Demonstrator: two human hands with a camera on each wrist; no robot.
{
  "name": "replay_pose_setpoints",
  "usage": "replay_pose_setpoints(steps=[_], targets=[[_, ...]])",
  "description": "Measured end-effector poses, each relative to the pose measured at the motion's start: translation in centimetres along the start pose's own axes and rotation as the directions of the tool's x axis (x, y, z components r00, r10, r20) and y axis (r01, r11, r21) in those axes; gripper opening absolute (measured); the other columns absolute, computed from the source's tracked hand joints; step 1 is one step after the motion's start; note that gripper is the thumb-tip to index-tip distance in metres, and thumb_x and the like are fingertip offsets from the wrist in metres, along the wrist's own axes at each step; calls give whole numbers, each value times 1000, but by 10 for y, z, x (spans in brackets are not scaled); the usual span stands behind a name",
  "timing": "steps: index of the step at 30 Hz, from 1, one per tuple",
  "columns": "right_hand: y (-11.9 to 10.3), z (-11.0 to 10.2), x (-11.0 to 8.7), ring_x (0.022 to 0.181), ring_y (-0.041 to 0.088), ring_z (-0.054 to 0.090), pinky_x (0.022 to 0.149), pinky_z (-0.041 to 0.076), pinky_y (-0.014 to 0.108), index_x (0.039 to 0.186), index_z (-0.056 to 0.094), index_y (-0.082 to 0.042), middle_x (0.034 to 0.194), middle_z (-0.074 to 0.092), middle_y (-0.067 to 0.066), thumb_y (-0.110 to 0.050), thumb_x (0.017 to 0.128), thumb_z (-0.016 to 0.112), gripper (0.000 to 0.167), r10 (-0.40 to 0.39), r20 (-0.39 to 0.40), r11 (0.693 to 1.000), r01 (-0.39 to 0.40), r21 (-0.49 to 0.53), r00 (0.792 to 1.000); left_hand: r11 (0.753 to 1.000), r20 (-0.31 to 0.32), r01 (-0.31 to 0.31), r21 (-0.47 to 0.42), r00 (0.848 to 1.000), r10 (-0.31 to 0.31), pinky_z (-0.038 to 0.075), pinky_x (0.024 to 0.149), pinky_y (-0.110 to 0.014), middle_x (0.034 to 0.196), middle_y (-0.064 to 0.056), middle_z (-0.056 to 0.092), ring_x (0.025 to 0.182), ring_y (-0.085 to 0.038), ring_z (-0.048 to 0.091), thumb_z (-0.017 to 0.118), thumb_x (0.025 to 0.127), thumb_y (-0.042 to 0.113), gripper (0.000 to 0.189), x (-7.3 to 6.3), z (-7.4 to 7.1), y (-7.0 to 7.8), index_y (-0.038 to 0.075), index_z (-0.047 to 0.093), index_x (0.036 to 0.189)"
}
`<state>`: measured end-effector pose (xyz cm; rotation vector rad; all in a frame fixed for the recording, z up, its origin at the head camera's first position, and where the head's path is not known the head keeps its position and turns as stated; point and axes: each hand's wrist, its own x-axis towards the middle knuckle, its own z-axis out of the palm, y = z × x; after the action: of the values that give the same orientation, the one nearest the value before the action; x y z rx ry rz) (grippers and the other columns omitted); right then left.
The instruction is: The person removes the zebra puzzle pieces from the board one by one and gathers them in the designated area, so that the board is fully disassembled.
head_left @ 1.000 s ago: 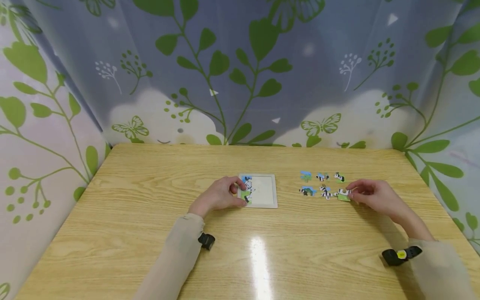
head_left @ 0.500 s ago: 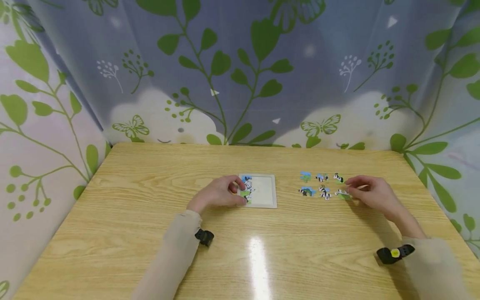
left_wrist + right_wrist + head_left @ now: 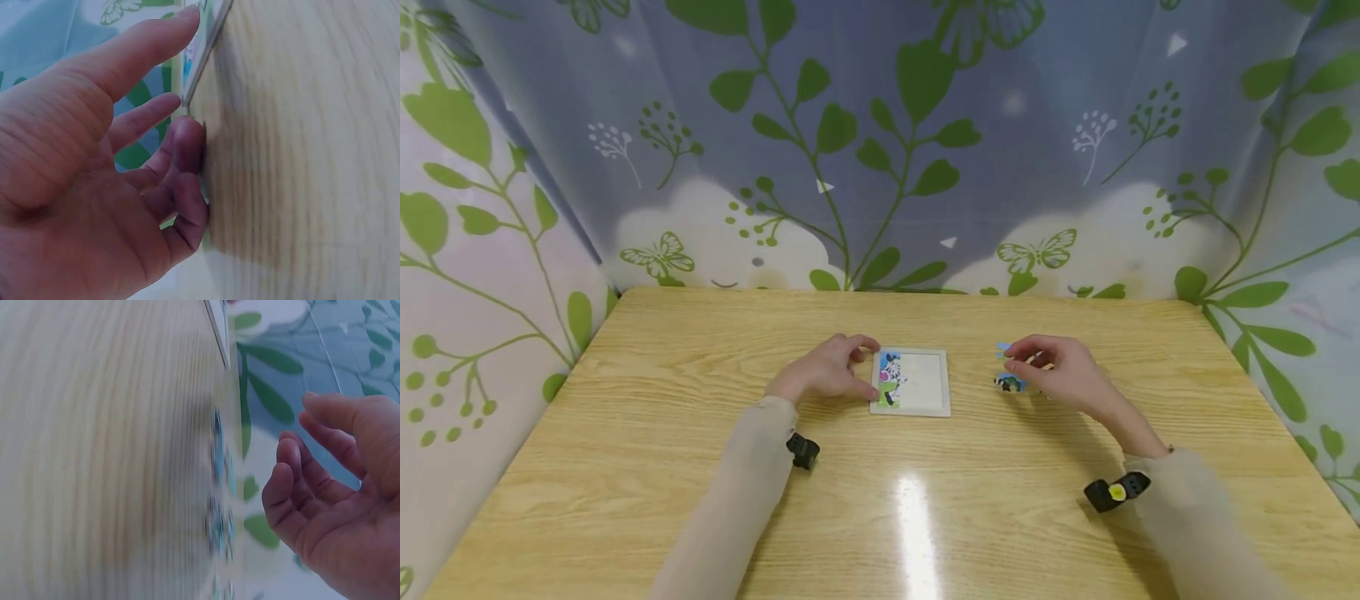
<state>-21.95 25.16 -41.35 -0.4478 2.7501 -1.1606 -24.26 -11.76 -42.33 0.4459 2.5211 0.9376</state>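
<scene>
While the spread left hand (image 3: pixel 822 371) touches a squarish frame (image 3: pixel 928 382), the right hand (image 3: pixel 1060 372), likewise spread, overhangs jigsaw pieces (image 3: pixel 1012 384).

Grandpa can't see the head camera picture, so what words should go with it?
Someone is doing a puzzle: their left hand is at the left edge of its white frame, filled only along that side, and their right hand hovers over loose pieces. Behind the wooden table hangs a leafy curtain.
</scene>
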Motion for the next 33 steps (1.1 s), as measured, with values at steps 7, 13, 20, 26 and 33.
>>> replay_pose_setpoints(steps=[7, 13, 20, 26, 33], targets=[[-24, 33, 26, 85, 19, 67, 67, 52, 30, 113, 74, -11, 103, 73, 8, -28, 98, 69, 23, -56, 56, 998, 55, 21, 997, 999, 0, 21, -25, 1000, -21, 44, 89, -36, 127, -12, 50, 93, -19, 50, 87, 82, 26, 83, -1, 0, -3, 18, 45, 153], [-40, 59, 44, 80, 16, 66, 70, 52, 29, 107, 75, -12, 98, 73, 7, -22, 96, 71, 15, -106, 93, 994, 102, 43, 990, 1000, 0, 17, -8, 1000, -17, 43, 89, -36, 126, -11, 49, 98, -20, 48, 88, 81, 29, 87, -2, 1, -3, 17, 43, 155], [-56, 78, 59, 81, 16, 64, 73, 51, 31, 106, 74, -13, 94, 71, 5, -22, 95, 71, 14, -132, 134, 991, 126, 53, 982, 1000, -31, 30, 6, 999, -30, 43, 89, -34, 128, -9, 50, 99, -20, 49, 88, 80, 30, 85, -1, 2, -4, 15, 47, 152], [-64, 87, 68, 80, 14, 63, 74, 50, 29, 105, 74, -12, 92, 71, 4, -21, 95, 72, 14, -134, 153, 991, 131, 34, 979, 999, -41, 6, 37, 999, -4, 45, 86, -31, 134, -9, 51, 97, -19, 52, 87, 81, 28, 83, 1, 2, -5, 15, 47, 153], [-64, 96, 77, 64, 12, 62, 59, 52, 28, 107, 74, -8, 88, 69, 7, -18, 94, 73, 17, -91, 179, 995, 84, 45, 980, 1000, -31, -1, 19, 1000, 2, 44, 82, -30, 138, -10, 50, 93, -18, 52, 85, 83, 22, 80, 1, 0, -5, 15, 48, 153]])
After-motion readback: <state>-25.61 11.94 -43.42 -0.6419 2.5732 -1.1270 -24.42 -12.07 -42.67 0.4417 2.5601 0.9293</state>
